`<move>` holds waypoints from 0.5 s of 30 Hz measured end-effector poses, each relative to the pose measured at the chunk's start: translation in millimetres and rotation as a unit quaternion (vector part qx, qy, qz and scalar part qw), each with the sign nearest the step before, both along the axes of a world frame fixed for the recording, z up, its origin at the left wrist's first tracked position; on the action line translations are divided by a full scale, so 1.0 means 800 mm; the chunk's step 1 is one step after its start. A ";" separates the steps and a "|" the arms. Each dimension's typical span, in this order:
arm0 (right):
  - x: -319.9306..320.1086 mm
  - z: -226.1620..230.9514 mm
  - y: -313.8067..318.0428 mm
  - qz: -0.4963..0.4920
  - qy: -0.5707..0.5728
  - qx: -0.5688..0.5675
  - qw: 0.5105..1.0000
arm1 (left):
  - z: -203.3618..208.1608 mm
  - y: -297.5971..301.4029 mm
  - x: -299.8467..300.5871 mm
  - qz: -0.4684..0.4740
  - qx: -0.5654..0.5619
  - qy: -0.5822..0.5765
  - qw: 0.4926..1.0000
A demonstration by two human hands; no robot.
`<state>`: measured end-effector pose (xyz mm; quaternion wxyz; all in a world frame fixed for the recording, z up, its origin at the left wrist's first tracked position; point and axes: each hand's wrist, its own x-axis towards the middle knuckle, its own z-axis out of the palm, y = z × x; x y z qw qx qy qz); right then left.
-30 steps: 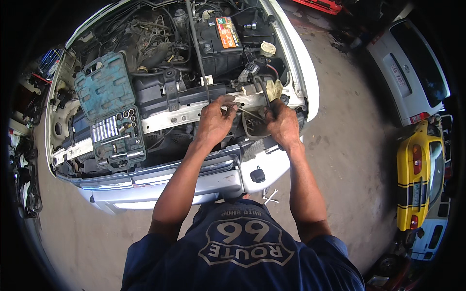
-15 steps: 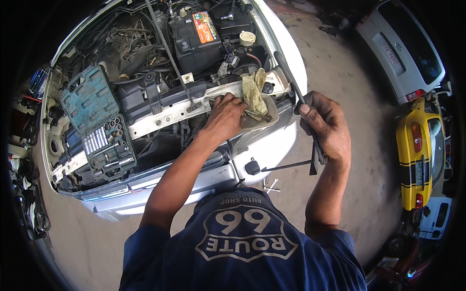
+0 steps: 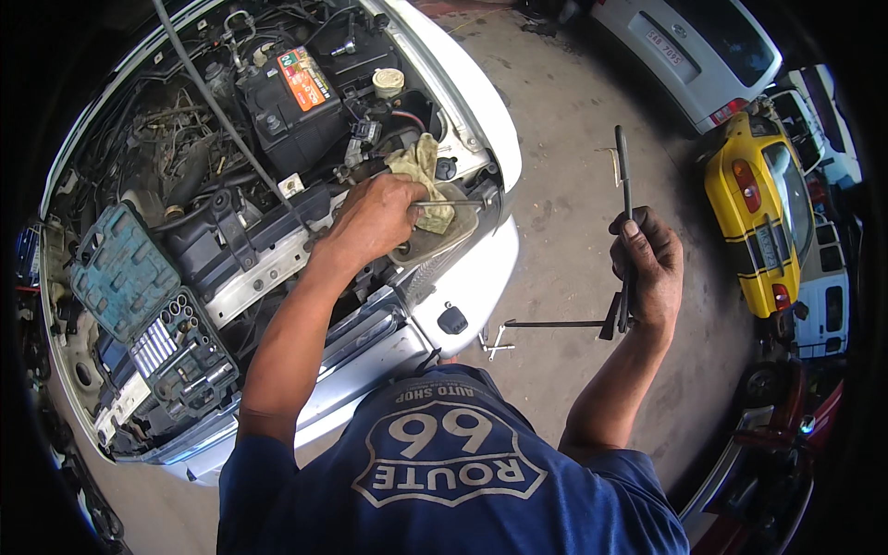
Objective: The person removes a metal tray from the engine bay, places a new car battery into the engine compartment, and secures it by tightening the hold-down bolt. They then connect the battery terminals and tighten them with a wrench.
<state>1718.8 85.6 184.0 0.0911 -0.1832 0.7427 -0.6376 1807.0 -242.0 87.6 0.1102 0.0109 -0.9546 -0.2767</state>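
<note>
My left hand (image 3: 377,220) reaches into the front of a white car's engine bay (image 3: 277,139) and grips a thin metal rod tool (image 3: 453,203) beside a yellowish rag (image 3: 421,180) lying by the empty headlight opening. My right hand (image 3: 647,264) is held out over the concrete floor to the right of the car, fingers closed around a long dark bar tool (image 3: 623,231) that stands upright, with a side arm sticking out low to the left.
An open teal socket set (image 3: 148,324) rests on the left side of the engine bay. A black battery with an orange label (image 3: 291,92) sits at the back. Small wrenches (image 3: 495,342) lie on the floor. A yellow car (image 3: 758,213) and a silver car (image 3: 694,46) stand at right.
My right hand left the headlight area and swung out right over the floor with the dark bar tool. My left hand stayed at the rag and now grips the thin rod.
</note>
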 end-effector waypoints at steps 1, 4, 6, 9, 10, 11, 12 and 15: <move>-0.003 0.006 0.001 -0.006 0.005 -0.004 1.000 | -0.006 0.006 -0.005 0.001 -0.004 -0.042 0.999; -0.015 0.028 -0.003 0.010 0.038 0.018 0.999 | -0.030 0.021 -0.014 0.023 0.029 -0.074 0.997; -0.028 0.051 -0.010 0.027 0.085 0.059 0.994 | -0.044 0.023 -0.017 0.050 0.047 -0.104 0.992; -0.047 0.100 -0.035 0.061 0.184 0.136 0.972 | -0.055 0.019 -0.011 0.045 0.069 -0.075 0.994; -0.053 0.113 -0.055 0.065 0.225 0.131 0.963 | -0.056 0.014 -0.006 0.031 0.108 -0.079 0.991; -0.057 0.129 -0.076 0.075 0.266 0.147 0.950 | -0.057 0.016 0.003 0.045 0.062 -0.046 0.996; -0.061 0.148 -0.100 0.079 0.307 0.166 0.934 | -0.056 0.013 0.011 0.040 0.123 -0.051 0.990; -0.080 0.206 -0.194 0.127 0.455 0.250 0.845 | -0.051 0.015 0.050 0.071 0.155 0.029 0.985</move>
